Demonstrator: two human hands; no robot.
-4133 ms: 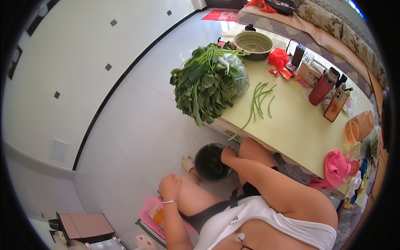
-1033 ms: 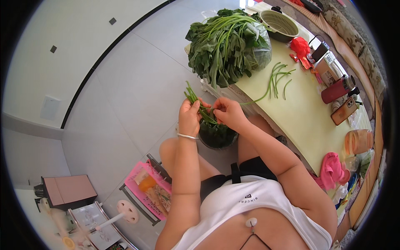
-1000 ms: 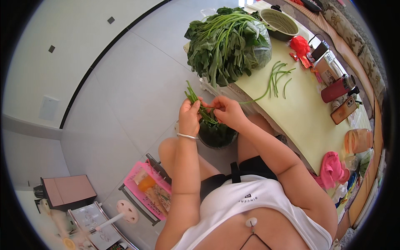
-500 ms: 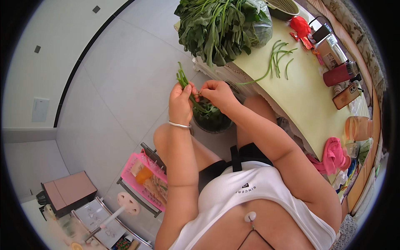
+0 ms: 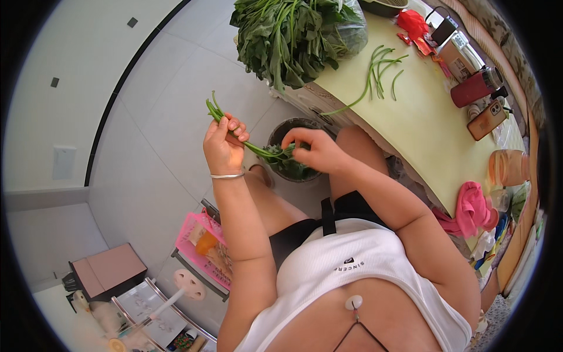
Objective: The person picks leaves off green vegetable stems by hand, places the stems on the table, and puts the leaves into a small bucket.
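Note:
My left hand is closed round a few long green leafy stems, whose cut ends stick up past its fingers. Their leafy tips slant down to the right over a dark round bin, and greens show inside it. Beside those leaves is my right hand, its thumb and forefinger curved and apart. Nothing shows in its grip; whether a fingertip touches a leaf I cannot tell. A big heap of leafy greens, partly in a clear plastic bag, rests on the table's far end. Several bare stems lie nearby.
The pale yellow table runs along my right. On it are a red flask, a phone, a jar of orange liquid and a pink cloth. A pink basket stands at my lower left.
My left hand has moved left with the stems, away from my right hand. The right hand's pinch has loosened and its fingers have spread. The view has shifted slightly.

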